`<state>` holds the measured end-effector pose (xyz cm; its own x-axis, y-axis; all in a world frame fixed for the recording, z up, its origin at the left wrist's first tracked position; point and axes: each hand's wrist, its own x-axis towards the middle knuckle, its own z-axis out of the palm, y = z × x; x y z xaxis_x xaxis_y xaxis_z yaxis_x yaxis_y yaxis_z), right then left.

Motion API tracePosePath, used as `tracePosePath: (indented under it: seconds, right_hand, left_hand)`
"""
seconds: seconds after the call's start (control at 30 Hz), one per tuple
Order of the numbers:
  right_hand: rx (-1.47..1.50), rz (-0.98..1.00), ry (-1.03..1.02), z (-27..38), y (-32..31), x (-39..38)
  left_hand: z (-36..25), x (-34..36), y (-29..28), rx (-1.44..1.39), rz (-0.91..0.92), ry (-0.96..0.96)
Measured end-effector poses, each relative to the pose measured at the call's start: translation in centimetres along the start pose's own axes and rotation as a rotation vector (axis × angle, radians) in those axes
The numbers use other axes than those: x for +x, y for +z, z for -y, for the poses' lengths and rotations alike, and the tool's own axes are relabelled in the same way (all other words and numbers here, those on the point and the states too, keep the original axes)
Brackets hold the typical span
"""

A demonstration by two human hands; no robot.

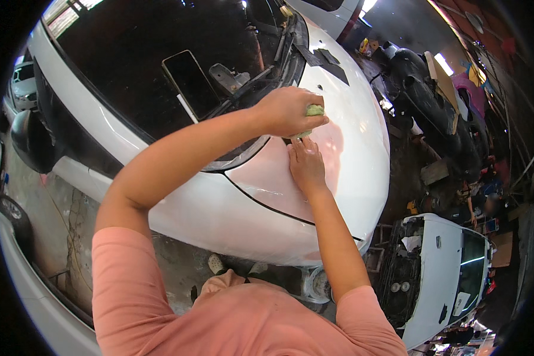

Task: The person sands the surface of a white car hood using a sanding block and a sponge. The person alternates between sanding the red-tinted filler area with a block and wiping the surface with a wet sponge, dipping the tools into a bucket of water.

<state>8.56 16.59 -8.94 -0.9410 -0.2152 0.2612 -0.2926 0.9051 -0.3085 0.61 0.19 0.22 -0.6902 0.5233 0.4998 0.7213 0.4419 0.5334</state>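
Observation:
My left hand [285,111] grips a pale green sponge-like pad [314,111] above the white car's hood [356,190], close to the windshield's lower edge. Just below it, my right hand [305,160] lies on a pinkish patch [261,178] of the hood with its fingers extended; its fingertips are near the underside of the pad and look wet. A dark phone [193,83] rests on the windshield beside a white stick [187,108] and the wipers [255,80]. Some flat black pieces [329,62] lie on the upper hood.
A side mirror [26,139] juts out on the left, above the concrete floor [83,237]. Dark car parts [427,101] are piled at right. Another white car [439,273] with an exposed front stands lower right, near a person's arm [470,207]. A grey car body [29,285] is at far left.

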Motion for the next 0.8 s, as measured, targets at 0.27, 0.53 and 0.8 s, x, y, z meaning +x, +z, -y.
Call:
tracePosePath:
  seconds: [0.27,0.53,0.8]
  right_hand:
    - [-0.012,-0.084,-0.238,4.6,1.6,-3.9]
    - [-0.046,-0.108,-0.32,8.4,2.7,-6.7]
    - [-0.07,-0.129,-0.293,9.0,2.8,-5.9]
  left_hand:
    - [4.3,-2.2,-0.3,0.366,-0.068,0.345]
    - [3.7,-3.0,1.7,0.291,-0.102,0.458]
    - [3.3,-2.7,0.6,0.264,-0.062,0.407]
